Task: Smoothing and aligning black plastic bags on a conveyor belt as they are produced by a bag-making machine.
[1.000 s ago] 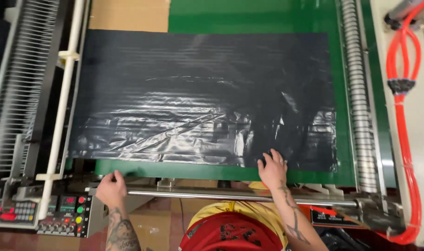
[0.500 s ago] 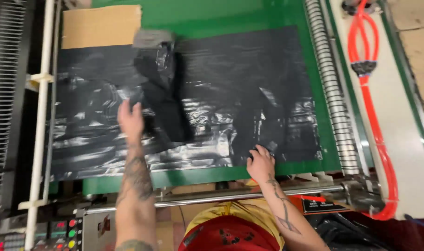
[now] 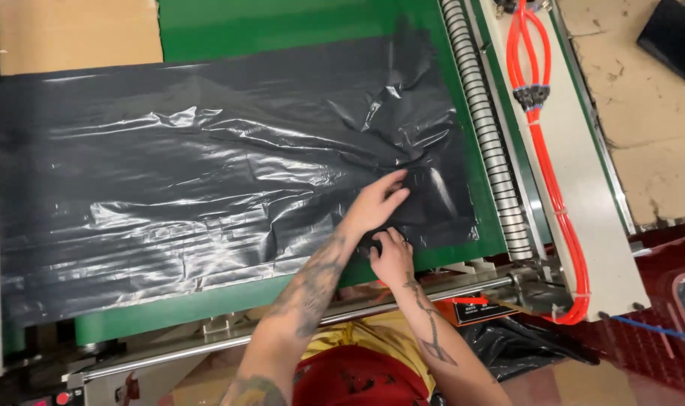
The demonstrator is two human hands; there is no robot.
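Observation:
A large black plastic sheet (image 3: 207, 180) lies spread and wrinkled on a green conveyor belt (image 3: 297, 30). My left hand (image 3: 376, 204) reaches across and rests flat on the sheet near its front right corner, fingers stretched out and pointing right. Just below it, my right hand (image 3: 391, 256) sits at the sheet's front edge with its fingers curled over the plastic. The two hands nearly touch. The sheet's right part is creased and rumpled around them.
A ribbed roller (image 3: 481, 128) and red hoses (image 3: 545, 135) run along the belt's right side. A metal bar (image 3: 282, 327) crosses in front of me. Brown cardboard (image 3: 79, 34) lies at the far left, and a black bag (image 3: 508, 346) hangs below the machine.
My left hand has left the raised fold in the sheet's middle and moved right, beside my right hand. The fold is gone and the sheet lies spread out.

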